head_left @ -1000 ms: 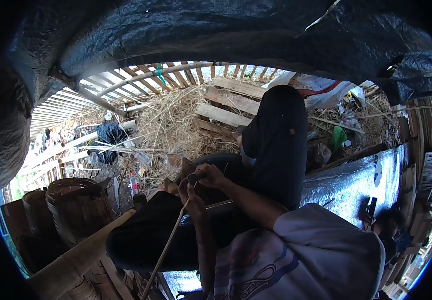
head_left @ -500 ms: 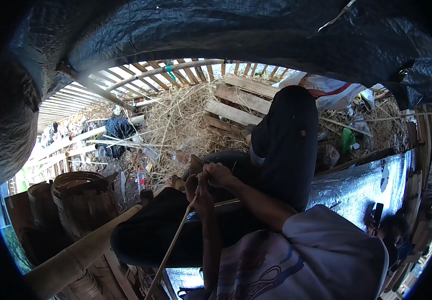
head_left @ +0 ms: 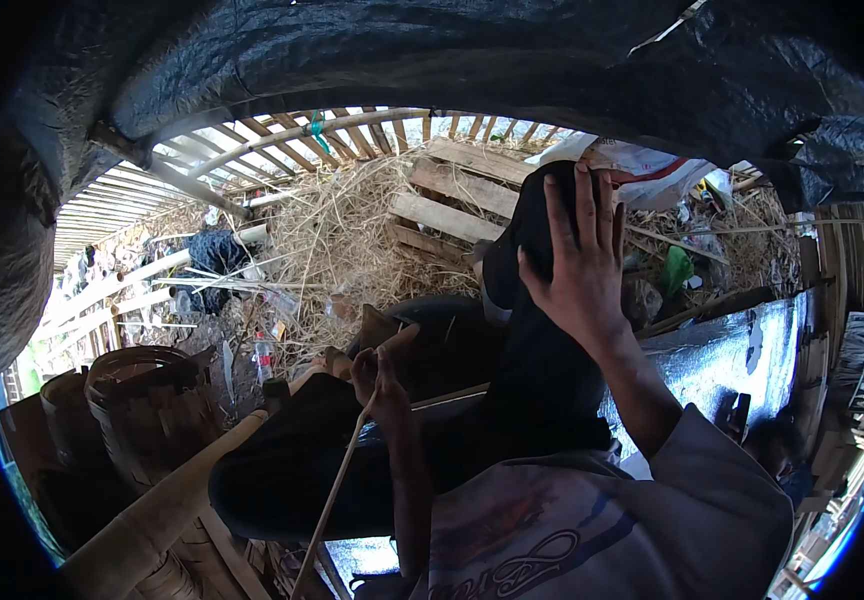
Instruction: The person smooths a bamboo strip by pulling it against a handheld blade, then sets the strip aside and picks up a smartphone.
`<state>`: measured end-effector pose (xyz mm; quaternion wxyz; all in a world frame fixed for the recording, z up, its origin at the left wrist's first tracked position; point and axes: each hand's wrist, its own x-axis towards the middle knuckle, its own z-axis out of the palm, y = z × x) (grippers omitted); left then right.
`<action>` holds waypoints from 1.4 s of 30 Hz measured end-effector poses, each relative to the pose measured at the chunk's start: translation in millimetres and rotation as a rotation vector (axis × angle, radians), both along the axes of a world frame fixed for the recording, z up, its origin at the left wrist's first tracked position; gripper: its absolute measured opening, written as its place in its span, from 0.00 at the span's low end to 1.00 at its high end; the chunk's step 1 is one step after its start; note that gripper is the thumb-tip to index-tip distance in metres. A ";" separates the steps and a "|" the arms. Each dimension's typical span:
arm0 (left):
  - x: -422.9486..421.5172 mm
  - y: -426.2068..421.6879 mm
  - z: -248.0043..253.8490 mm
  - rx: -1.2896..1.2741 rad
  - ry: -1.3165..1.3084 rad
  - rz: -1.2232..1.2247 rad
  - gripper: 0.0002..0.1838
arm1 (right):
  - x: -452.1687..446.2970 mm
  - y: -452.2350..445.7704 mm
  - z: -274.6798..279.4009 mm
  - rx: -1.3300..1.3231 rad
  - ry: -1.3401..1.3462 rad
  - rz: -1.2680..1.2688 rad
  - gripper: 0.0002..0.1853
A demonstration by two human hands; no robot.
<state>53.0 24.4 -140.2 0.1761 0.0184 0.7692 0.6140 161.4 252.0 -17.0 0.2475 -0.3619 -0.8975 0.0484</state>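
My left hand [head_left: 382, 390] is closed around a thin pale strip [head_left: 334, 492], which slants down to the bottom edge. A short wooden piece [head_left: 399, 340] sticks out just above its fingers; whether the fingers grip it as well is unclear. My right hand [head_left: 587, 285] is open, with its fingers spread over the dark trouser knee [head_left: 542, 215]. Nothing is visible in it. Below my left hand lies the other dark trouser leg [head_left: 302, 470]. A dark rounded container [head_left: 452, 335] stands behind my left hand.
A thick bamboo pole [head_left: 167, 505] runs in from the lower left beside woven baskets [head_left: 152, 400]. Ahead are straw [head_left: 337, 225], wooden slats [head_left: 447, 215] and a slatted fence. Dark sheeting [head_left: 452, 60] hangs overhead. A shiny sheet [head_left: 722, 360] lies at right, near a partly visible person.
My right hand has left the spot beside my left hand, moved up and right, and opened onto the knee. My left hand still holds the strip. The wooden piece now shows above it.
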 end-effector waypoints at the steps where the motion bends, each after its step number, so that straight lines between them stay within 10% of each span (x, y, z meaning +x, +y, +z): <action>1: 0.4 0.9 -1.8 0.003 -0.004 -0.009 0.12 | -1.2 -10.7 -1.8 0.081 -0.149 0.031 0.27; 8: -1.9 -3.6 -21.5 0.087 0.025 0.043 0.08 | 5.3 -86.4 -64.6 -0.592 -0.945 0.688 0.26; 15: 1.2 -0.9 -9.3 0.073 0.027 0.036 0.06 | 3.7 -53.6 29.9 -0.216 -0.151 0.319 0.23; 19: -1.4 -1.1 -13.1 0.022 0.021 0.072 0.08 | 5.4 -24.3 10.2 -0.033 -0.104 0.122 0.23; 21: 0.7 1.7 -6.5 0.064 -0.033 0.075 0.10 | 6.3 -35.4 -25.7 0.186 -0.540 0.325 0.25; 25: -1.2 -6.2 -28.1 0.070 -0.001 0.084 0.10 | -16.3 -88.1 -85.1 -0.810 -0.832 0.535 0.35; 29: -3.0 -15.9 -28.8 -0.012 -0.053 0.047 0.13 | -35.7 -114.5 -116.0 -0.858 -0.813 0.525 0.38; 31: -1.3 -11.1 -25.4 -0.033 -0.049 0.013 0.12 | -39.8 -119.9 -145.0 -0.619 -0.175 0.616 0.36; 37: -4.7 -2.1 -14.1 -0.062 -0.029 -0.059 0.13 | -72.4 -136.9 -210.0 -0.672 0.159 0.696 0.23; 42: -5.7 -1.3 -15.9 0.109 -0.093 0.208 0.15 | -75.5 -133.9 -205.9 -0.979 0.042 0.667 0.18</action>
